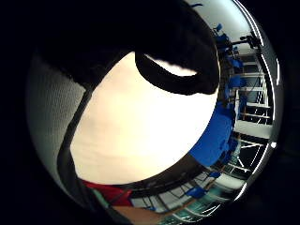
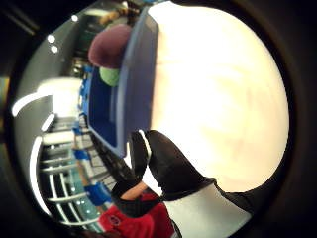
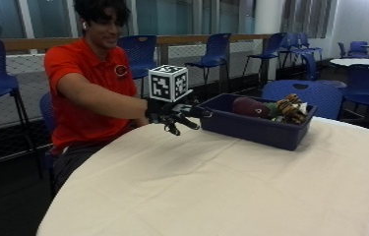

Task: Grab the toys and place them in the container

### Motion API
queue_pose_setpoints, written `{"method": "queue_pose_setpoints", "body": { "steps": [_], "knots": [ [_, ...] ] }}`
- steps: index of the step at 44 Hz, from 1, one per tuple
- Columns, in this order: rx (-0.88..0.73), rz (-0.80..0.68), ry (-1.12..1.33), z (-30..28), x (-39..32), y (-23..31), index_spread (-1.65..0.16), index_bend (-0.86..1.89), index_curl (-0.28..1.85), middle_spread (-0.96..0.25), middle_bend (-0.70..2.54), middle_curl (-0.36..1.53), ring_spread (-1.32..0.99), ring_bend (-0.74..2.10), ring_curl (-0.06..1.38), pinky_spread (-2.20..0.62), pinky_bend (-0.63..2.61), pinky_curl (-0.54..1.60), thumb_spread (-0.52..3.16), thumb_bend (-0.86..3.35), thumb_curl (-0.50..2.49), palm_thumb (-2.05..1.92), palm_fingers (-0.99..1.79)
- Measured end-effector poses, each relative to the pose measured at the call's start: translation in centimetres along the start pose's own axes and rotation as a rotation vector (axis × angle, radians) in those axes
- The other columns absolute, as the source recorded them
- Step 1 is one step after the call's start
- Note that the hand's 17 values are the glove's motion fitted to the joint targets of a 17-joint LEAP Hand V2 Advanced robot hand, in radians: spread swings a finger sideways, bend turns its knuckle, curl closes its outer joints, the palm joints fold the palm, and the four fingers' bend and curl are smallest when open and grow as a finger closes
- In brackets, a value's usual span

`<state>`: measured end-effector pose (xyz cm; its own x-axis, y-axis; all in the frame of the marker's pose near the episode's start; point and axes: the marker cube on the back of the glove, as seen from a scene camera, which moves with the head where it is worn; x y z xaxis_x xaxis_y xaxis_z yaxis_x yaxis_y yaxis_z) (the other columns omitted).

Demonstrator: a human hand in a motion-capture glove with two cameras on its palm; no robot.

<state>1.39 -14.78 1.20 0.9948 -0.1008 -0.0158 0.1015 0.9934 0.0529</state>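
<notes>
A dark blue bin (image 3: 256,125) stands on the beige table (image 3: 236,187) toward its far side. Inside lie a maroon plush toy (image 3: 249,106), a green toy (image 3: 274,109) and a tiger-striped toy (image 3: 291,109). My gloved right hand (image 3: 174,117) hovers above the table just beside the bin's near end, fingers spread and holding nothing. The thumb side palm view shows the bin wall (image 2: 136,79) close by, with the maroon toy (image 2: 110,45) and the green toy (image 2: 110,75) in it, and a gloved finger (image 2: 168,163). The little finger side palm view shows only bare tablecloth (image 1: 140,131) under the hand.
Blue chairs (image 3: 217,49) stand behind the table, one (image 3: 302,91) right behind the bin. A railing with mesh runs along the back. The tablecloth spreads wide in front of the bin, with its rounded edge (image 3: 66,196) near the person.
</notes>
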Motion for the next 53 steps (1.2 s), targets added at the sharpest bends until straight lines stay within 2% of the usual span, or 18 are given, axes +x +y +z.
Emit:
{"method": "queue_pose_setpoints", "body": {
  "steps": [10, 22, 32, 53],
  "knots": [
    [0.032, 0.039, 0.029, 2.0, 3.5, 3.9, -0.37, 0.14, 0.28, -0.06, 0.11, 0.19, 0.07, 0.18, 0.29, 0.13, 1.12, 0.36, 1.05, -0.07, 0.29, -0.08, -0.22],
    [0.048, 0.056, 0.102, 1.6, 6.3, 6.9, -0.37, 0.14, 0.27, -0.06, 0.11, 0.18, 0.07, 0.18, 0.29, 0.12, 1.09, 0.34, 1.09, -0.05, 0.25, -0.06, -0.21],
    [0.094, 0.072, 0.096, 0.3, 7.3, 8.4, -0.38, 0.15, 0.26, -0.07, 0.11, 0.18, 0.06, 0.19, 0.29, 0.12, 1.05, 0.33, 1.12, -0.05, 0.24, -0.06, -0.18],
    [0.077, 0.102, 0.08, -0.7, 8.3, 9.8, -0.38, 0.16, 0.26, -0.08, 0.11, 0.17, 0.05, 0.19, 0.3, 0.12, 1.03, 0.33, 1.14, -0.04, 0.22, -0.05, -0.16]
  ]
}}
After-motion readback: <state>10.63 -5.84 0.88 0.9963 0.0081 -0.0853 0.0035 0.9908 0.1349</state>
